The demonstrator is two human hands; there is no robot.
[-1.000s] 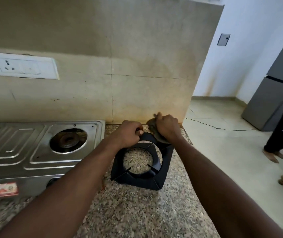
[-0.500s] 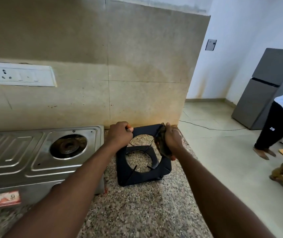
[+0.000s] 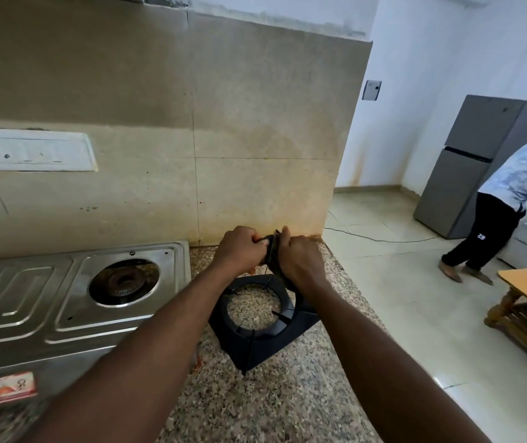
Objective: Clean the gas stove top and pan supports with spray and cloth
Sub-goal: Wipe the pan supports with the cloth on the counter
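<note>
Head view: wiping tilted pan support (image 3: 257, 343), far rim gripped in left hand (image 3: 239, 249), cloth (image 3: 274, 255) pinched onto it just beside by right hand (image 3: 302, 263) (next, probably: turning it).

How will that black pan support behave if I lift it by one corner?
The pan support looks like rigid metal, so it likely keeps its shape. It probably feels heavy for its size. Its thin prongs may snag the cloth in the right hand.
</note>
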